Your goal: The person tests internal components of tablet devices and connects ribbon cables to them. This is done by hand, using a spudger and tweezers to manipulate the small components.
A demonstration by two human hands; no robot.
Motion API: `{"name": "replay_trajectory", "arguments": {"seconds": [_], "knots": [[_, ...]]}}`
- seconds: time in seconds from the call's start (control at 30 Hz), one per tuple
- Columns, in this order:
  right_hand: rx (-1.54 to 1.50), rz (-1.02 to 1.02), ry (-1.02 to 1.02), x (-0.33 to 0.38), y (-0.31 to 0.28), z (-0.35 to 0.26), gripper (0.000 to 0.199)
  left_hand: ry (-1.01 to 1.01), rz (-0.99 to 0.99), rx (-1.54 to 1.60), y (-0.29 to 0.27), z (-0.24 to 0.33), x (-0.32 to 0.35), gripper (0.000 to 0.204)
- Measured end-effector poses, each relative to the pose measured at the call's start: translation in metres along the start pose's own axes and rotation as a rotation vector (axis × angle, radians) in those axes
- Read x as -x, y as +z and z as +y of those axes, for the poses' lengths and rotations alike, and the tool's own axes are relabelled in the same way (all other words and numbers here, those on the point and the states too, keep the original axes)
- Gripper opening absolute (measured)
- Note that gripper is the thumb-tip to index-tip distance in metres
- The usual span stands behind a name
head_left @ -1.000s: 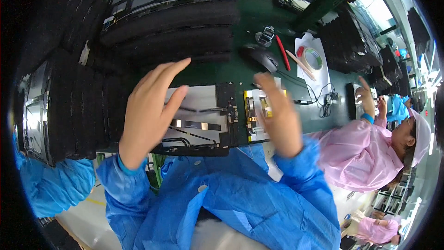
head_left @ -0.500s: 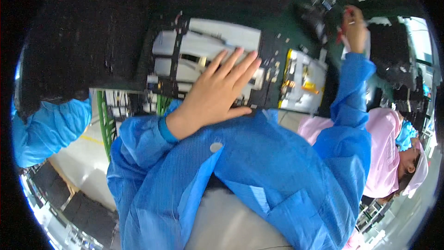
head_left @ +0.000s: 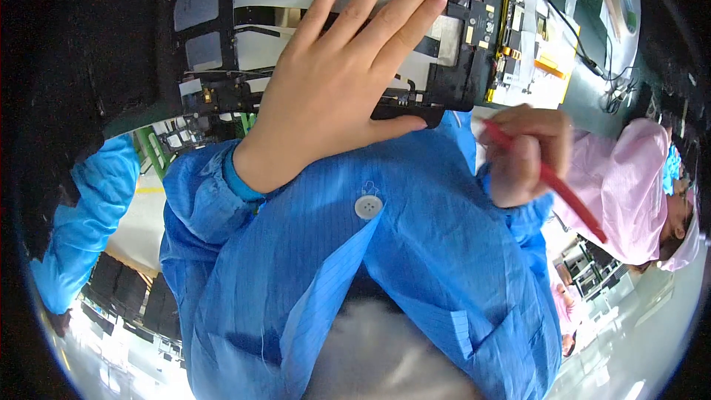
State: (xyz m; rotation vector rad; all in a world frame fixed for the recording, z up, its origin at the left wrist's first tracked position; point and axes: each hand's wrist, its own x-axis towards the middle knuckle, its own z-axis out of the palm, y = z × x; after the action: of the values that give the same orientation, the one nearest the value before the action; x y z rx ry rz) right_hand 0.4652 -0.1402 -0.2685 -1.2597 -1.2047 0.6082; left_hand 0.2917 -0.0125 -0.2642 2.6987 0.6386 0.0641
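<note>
My left hand (head_left: 333, 74) lies flat, fingers spread, across an opened electronic device (head_left: 259, 50) with a black frame and pale grey panels. Its fingertips reach the upper right part of the device; the palm hides the middle. Off the device's lower right corner, my right hand (head_left: 527, 155) is closed around a slim red tool (head_left: 574, 198). The tool slants down to the right, and motion blur hides its exact kind. A battery pack (head_left: 527, 44) with yellow edges and orange flex strips lies just right of the device.
A black cable (head_left: 566, 22) curls on the green bench at the right, near a white tray (head_left: 618, 11) holding a green item. A co-worker in pink (head_left: 618, 178) is at the right. Another person's blue sleeve (head_left: 104, 200) shows at the left.
My right hand has come from the far right of the bench down toward my body with the red tool. The view has moved closer to the device; my left hand stays flat on it.
</note>
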Motion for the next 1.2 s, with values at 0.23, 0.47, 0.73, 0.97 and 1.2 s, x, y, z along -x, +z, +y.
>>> {"name": "replay_trajectory", "arguments": {"seconds": [0.23,0.47,0.73,0.97,1.2], "knots": [[0.300,0.090,0.362,0.004,0.026,-0.001,0.022,-0.039,-0.060,0.035,0.005,-0.002,0.006,0.087],[0.391,0.109,0.319,0.000,0.037,0.000,0.024,0.102,0.391,-0.241,0.030,-0.014,-0.009,0.085],[0.390,0.041,0.195,0.002,0.030,0.003,0.025,0.031,0.171,-0.056,0.016,-0.008,0.003,0.086],[0.022,0.405,0.185,0.042,0.005,0.001,0.024,0.053,0.478,-0.022,0.044,-0.010,-0.006,0.067],[0.068,0.138,0.201,0.064,0.004,0.014,0.027,0.045,0.404,-0.093,0.000,-0.017,0.027,0.086]]}}
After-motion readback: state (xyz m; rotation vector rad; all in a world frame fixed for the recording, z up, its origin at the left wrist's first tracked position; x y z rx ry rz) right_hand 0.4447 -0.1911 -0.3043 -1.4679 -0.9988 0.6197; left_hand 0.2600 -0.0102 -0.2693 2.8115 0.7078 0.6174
